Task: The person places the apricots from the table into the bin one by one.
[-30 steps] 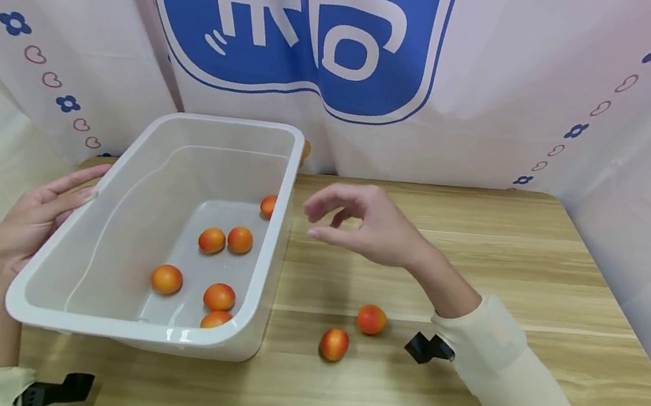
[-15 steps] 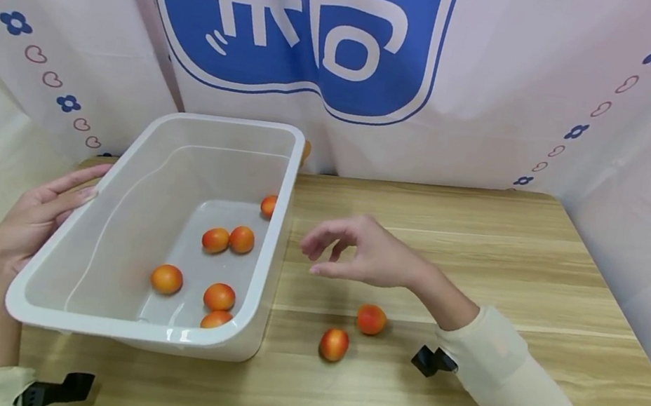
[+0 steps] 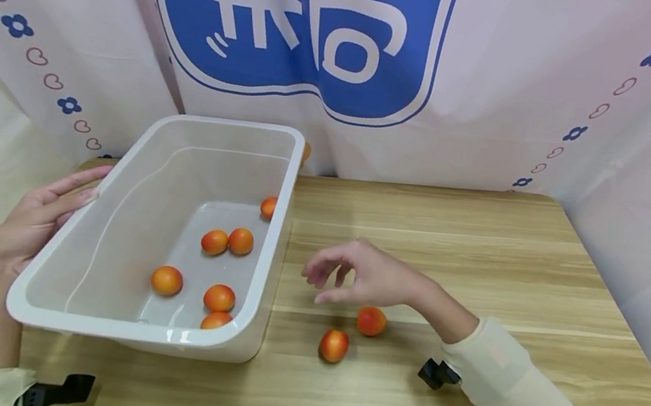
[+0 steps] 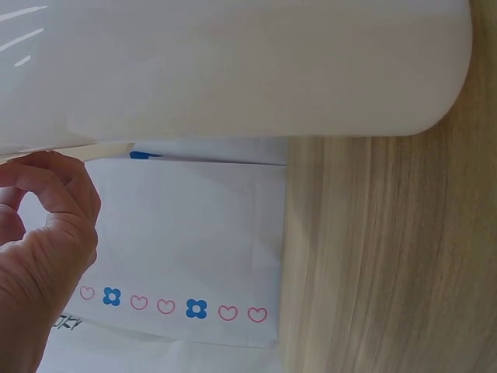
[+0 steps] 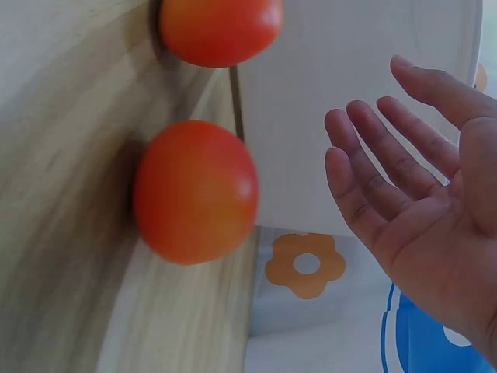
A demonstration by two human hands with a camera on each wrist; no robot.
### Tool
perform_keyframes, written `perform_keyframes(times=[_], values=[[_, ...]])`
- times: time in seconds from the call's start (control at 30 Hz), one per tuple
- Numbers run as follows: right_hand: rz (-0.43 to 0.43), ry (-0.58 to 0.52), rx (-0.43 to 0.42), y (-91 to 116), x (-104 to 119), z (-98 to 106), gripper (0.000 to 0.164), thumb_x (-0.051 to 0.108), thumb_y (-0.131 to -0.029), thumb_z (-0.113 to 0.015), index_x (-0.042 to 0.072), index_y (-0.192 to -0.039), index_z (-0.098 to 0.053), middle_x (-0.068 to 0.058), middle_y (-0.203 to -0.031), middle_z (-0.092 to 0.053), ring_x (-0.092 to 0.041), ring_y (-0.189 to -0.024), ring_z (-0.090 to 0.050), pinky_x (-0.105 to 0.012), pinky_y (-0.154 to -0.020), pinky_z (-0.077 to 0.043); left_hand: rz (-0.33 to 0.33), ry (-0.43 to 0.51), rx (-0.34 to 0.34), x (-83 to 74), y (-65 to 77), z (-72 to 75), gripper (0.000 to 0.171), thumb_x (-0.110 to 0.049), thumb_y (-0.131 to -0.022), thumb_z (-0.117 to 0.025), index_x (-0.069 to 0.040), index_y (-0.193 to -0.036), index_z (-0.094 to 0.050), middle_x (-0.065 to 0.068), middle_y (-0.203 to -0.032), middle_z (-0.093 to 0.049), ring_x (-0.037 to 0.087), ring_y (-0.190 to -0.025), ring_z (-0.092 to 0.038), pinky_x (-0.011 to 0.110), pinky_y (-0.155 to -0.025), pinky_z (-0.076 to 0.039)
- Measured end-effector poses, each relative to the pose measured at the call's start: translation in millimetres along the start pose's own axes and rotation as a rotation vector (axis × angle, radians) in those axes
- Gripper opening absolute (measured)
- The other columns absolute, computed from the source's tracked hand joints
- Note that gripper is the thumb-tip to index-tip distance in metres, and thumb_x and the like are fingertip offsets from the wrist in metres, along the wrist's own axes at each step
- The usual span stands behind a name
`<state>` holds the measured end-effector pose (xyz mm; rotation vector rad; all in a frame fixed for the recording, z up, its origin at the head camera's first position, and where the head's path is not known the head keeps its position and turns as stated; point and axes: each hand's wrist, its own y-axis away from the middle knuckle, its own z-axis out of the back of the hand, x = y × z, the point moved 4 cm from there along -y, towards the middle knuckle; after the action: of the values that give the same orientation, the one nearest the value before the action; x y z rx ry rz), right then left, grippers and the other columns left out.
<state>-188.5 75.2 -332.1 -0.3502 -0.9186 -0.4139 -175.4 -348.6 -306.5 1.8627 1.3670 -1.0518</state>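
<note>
A pale grey plastic bin [image 3: 134,331] stands on the table, with several orange-red tomatoes [image 3: 167,281] on its floor. My left hand [image 3: 28,223] holds the bin's left rim; in the left wrist view its fingers and thumb curl at the bin's edge. Right of the bin, two more tomatoes lie on the wood, one nearer tomato [image 3: 334,346] and one farther tomato [image 3: 371,321]. Just above and behind them hovers my right hand [image 3: 371,276], fingers loosely bent, holding nothing. The right wrist view shows its palm [image 5: 435,179] apart from both tomatoes.
The wooden table [image 3: 483,256] extends to the right. A white printed cloth [image 3: 498,81] with a blue emblem hangs behind the bin, and more cloth borders both sides. Part of an orange shape [image 3: 306,152] shows behind the bin's far right corner.
My right hand has moved down and toward the two tomatoes on the table. Inside the bin, one tomato has shifted slightly right against its neighbour. The left hand stays put.
</note>
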Motion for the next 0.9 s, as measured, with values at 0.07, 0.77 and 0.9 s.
perform_keyframes(times=[0.07, 0.77, 0.9], values=[[-0.007, 0.003, 0.019, 1, -2, -2, 0.030, 0.008, -0.091, -0.081, -0.001, -0.117, -0.070, -0.013, -0.102, -0.074, -0.028, -0.097, -0.072, -0.030, -0.079, -0.064, -0.001, -0.003, 0.000, 0.3, -0.1, 0.1, 0.043, 0.002, -0.110, -0.037, -0.011, -0.138, -0.068, 0.012, -0.115, -0.077, 0.024, -0.091, -0.078, 0.036, -0.070, -0.067], [-0.108, 0.142, 0.276, 10, -10, -21, 0.041, 0.017, -0.082, -0.091, 0.008, -0.119, -0.075, -0.002, -0.116, -0.073, -0.016, -0.109, -0.065, -0.039, -0.092, -0.060, -0.006, 0.005, -0.018, 0.4, -0.6, -1.0, 0.044, 0.003, -0.110, -0.037, -0.010, -0.137, -0.068, 0.012, -0.114, -0.077, 0.023, -0.091, -0.078, 0.034, -0.070, -0.067], [-0.138, 0.134, 0.297, 10, -8, -23, 0.044, 0.018, -0.079, -0.093, 0.008, -0.118, -0.075, -0.001, -0.116, -0.073, -0.016, -0.108, -0.065, -0.039, -0.093, -0.059, 0.005, 0.029, -0.020, 0.5, -0.8, -1.9, 0.043, 0.003, -0.110, -0.037, -0.010, -0.137, -0.068, 0.012, -0.115, -0.077, 0.024, -0.092, -0.078, 0.035, -0.070, -0.067]])
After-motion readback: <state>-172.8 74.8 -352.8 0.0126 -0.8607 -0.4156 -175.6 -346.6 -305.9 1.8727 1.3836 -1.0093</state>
